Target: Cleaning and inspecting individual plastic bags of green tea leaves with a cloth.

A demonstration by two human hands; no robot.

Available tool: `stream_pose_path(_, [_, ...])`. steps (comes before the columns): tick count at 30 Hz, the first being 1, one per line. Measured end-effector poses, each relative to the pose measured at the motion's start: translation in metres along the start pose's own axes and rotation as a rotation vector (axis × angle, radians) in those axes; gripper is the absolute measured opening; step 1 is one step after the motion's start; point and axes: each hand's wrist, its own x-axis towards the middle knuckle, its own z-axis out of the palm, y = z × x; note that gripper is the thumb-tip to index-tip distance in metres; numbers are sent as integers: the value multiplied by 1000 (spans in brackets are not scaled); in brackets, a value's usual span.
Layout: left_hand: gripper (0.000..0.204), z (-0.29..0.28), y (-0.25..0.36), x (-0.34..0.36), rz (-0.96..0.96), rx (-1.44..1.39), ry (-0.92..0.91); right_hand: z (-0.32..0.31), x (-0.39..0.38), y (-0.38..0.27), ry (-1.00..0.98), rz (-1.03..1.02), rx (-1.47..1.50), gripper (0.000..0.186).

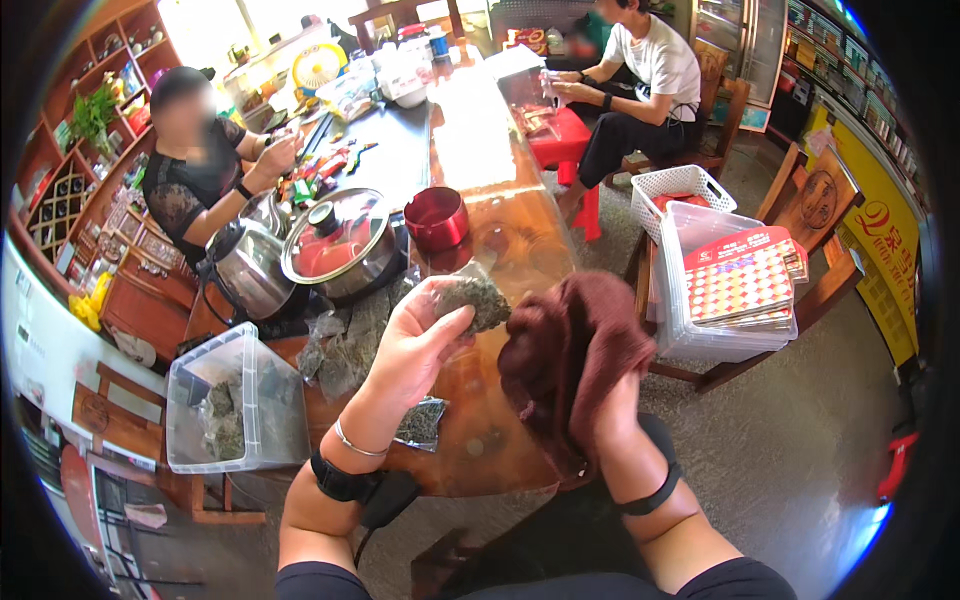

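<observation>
Left hand (415, 335) pinches grey-green chunk (472, 300); right hand (600, 400) clutches maroon cloth (570, 350) beside it. Wiping seems midway: more chunks (335, 350) wait on table (500, 230), some in bin (225, 410).

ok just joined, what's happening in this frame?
A person at a wooden table holds a grey-green packet in the left hand and a dark red cloth in the right hand, cloth close beside the packet. More packets lie on the table, and some sit in a clear bin at the left. Two other people sit further along, handling small things of their own.
</observation>
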Motion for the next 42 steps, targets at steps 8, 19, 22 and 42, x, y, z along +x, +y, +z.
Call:
stream_pose_path(8, [25,-3,1,-1,64,147,-5,-4,14,-6,121,-155,-1361,23])
stream_pose_path(19, [12,8,12,-12,37,324,-14,-3,-8,0,425,225,-545,46])
stream_pose_path(22, [13,6,2,-7,185,271,-102,-22,10,10,89,-159,-961,40])
stream_pose_path(42, [4,10,-2,-7,109,-102,-124,-3,1,4,244,-59,-906,26])
